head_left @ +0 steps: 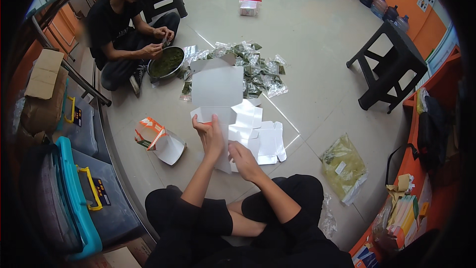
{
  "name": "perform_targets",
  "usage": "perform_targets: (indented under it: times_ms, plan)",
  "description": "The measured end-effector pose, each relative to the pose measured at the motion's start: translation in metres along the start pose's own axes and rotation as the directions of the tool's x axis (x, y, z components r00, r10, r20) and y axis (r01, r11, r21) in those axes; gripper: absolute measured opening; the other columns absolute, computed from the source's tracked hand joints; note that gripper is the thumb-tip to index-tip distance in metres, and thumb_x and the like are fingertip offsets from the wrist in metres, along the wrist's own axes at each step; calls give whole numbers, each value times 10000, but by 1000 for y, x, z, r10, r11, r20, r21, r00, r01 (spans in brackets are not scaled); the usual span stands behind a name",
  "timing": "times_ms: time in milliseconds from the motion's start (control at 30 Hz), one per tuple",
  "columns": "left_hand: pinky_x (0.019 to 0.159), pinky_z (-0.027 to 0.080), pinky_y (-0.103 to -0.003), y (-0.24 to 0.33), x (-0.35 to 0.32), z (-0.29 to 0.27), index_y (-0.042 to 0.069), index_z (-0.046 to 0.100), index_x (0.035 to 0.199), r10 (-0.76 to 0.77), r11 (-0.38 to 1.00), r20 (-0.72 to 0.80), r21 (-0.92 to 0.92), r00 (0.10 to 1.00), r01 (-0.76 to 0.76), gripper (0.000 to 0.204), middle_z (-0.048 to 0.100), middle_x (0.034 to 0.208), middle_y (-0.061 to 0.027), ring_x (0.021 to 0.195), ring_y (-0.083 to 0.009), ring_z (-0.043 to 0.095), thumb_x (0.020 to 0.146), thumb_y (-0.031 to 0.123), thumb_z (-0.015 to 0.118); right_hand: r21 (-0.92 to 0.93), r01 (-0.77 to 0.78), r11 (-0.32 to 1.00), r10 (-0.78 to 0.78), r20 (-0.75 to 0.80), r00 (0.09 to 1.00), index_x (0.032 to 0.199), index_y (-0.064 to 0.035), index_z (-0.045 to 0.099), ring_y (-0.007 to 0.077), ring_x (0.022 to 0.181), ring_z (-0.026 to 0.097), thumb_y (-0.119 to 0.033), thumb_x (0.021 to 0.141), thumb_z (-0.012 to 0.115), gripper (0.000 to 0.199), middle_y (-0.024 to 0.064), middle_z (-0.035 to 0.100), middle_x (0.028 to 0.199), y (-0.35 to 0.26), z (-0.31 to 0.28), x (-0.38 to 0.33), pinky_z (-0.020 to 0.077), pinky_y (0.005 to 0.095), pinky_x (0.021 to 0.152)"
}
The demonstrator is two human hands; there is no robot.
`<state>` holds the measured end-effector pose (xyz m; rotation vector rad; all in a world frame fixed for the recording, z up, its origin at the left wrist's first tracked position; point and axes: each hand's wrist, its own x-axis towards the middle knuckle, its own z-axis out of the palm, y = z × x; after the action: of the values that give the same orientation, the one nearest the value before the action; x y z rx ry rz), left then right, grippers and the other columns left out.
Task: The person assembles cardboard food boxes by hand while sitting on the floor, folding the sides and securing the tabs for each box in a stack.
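While our left hand (210,136) pinched the unfolded white carton (218,94) upright, its long axis running far from us, our right fingers (237,150) gripped its near edge just beside.

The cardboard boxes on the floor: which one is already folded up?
The orange-and-white box left of the left hand; it stands open-mouthed, while the white ones lie flat or unfolded.
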<state>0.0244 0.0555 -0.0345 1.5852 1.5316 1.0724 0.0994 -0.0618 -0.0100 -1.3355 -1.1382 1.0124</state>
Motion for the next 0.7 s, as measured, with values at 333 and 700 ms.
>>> perform_targets:
  times_ms: [333, 700]
  plan:
    - [1019, 286, -389, 35, -20, -44, -5, 243, 1307, 157, 950, 474, -313, 867, -1, 515, 407, 1270, -251, 1195, -337, 413, 982, 385, 328, 11, -123, 992, 124, -104, 987, 979, 20, 648, 106, 645, 559, -328, 854, 635, 370, 75, 641, 741, 9, -35, 8, 459, 262, 607]
    - [1068, 238, -481, 67, -37, -86, 133, 253, 1428, 488, 606, 522, 373, 699, -702, 718, 309, 1382, -158, 1281, -336, 323, 793, 112, 588, -66, -257, 964, 258, 10, 966, 878, 25, 632, 111, 643, 539, -342, 891, 582, 370, 73, 607, 690, 18, -54, 16, 445, 282, 612]
